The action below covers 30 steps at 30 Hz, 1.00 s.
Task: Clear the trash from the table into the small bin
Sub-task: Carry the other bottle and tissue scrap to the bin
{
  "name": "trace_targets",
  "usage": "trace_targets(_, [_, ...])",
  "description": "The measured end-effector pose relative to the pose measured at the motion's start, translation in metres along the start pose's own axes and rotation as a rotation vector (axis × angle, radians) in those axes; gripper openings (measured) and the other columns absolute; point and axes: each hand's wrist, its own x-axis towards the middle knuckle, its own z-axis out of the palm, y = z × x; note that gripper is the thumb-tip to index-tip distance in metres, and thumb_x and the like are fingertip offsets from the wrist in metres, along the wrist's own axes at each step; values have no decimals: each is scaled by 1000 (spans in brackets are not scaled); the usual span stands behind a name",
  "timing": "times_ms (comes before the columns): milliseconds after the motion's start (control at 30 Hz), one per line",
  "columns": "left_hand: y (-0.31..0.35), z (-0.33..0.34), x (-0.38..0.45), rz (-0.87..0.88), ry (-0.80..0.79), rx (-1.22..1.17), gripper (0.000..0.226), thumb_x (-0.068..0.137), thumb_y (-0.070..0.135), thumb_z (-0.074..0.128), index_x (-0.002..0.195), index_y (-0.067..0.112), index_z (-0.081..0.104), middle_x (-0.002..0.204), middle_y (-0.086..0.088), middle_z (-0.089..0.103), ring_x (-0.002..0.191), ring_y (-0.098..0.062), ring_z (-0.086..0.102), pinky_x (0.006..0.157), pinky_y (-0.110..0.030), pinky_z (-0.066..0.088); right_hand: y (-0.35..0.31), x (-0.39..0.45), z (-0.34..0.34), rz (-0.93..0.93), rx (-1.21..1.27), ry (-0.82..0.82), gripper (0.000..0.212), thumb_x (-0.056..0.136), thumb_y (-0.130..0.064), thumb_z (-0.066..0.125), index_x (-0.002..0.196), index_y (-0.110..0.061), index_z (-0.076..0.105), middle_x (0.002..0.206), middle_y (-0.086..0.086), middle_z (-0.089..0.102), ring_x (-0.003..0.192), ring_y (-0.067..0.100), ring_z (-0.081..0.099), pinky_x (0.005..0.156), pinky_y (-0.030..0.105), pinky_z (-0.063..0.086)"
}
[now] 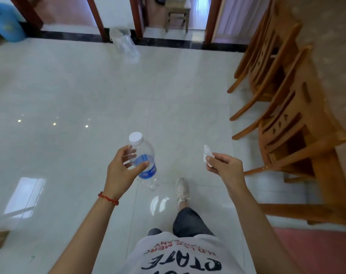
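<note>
My left hand (122,171) grips an empty clear plastic bottle (143,155) with a white cap and a blue label, held tilted over the floor. My right hand (224,168) pinches a small crumpled white paper scrap (206,154) between thumb and fingers. Both hands are raised in front of me, about waist high. A small bin lined with a clear plastic bag (124,43) stands far ahead on the floor, by a door frame.
Glossy white tiled floor (89,95) spreads ahead. Wooden chairs (282,99) stand along the right, tucked at a table (330,62). A blue object (4,20) sits at the far left. My foot (182,189) is stepping forward.
</note>
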Motion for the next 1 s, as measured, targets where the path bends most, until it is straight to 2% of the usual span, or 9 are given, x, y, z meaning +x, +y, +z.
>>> trace_targets(233, [43,23,99,7,5,25,53,75,15,70,123,9,47,114,2,53,101,-17,54,83,-28,47,-55,91,16,-63,-114,-11,24,79,-3,69,102,4,67,78,9,67,54,5,63,55,12,53])
trace_targets(433, [89,35,187,41,23,21,54,74,15,71,122,9,47,112,2,54,99,-17,55,81,-23,46,-112,168,32,-75,-114,-48,21,80,-2,68,99,4,68,69,5,64,50,0,61,56,13,54])
trace_targets(767, [134,36,373,99,-16,37,54,73,16,72,121,9,48,111,2,55,98,-16,55,74,-12,44,-193,312,103,-48,-47,18,20,79,1,68,99,4,68,66,3,64,47,1,61,56,15,55])
trace_targets(1000, [179,29,502,133,-70,50,55,73,16,73,121,9,48,111,1,55,98,-16,56,72,-8,42,-259,400,151,-78,-32,76,15,80,-2,67,95,-3,68,73,0,66,59,10,64,55,12,54])
